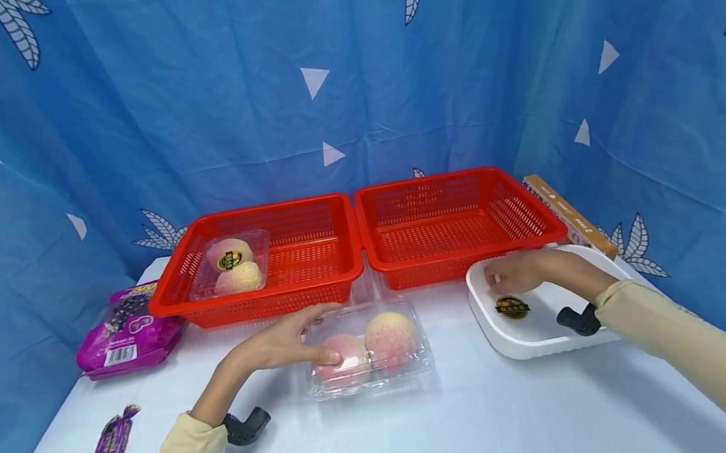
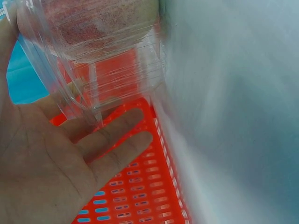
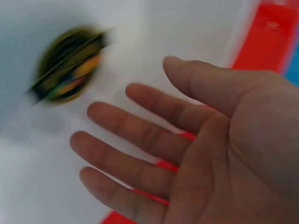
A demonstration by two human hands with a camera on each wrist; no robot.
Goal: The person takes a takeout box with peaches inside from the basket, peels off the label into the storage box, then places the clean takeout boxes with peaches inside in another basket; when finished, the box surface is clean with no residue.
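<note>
A clear plastic clamshell box [image 1: 406,374] with two pink-and-yellow peaches [image 1: 391,339] in it sits at the middle of the white table. My left hand [image 1: 291,340] grips its left end, the thumb on the front side and the fingers at the back. In the left wrist view the clear box [image 2: 117,77] lies between thumb and fingers, and some fingers extend loosely past it. Over at the right, my right hand [image 1: 520,272] hovers inside a white tub [image 1: 506,339] with its fingers extended, holding nothing. Beside it, a black-and-gold oval sticker [image 1: 512,307] lies in the tub.
Two red baskets [image 1: 260,306] stand side by side at the back; the left one holds another peach box [image 1: 232,265] bearing an oval sticker. A purple grape candy bag [image 1: 128,330] and wrapped candy [image 1: 111,445] lie at left. An orange-brown box [image 1: 570,217] stands behind the tub.
</note>
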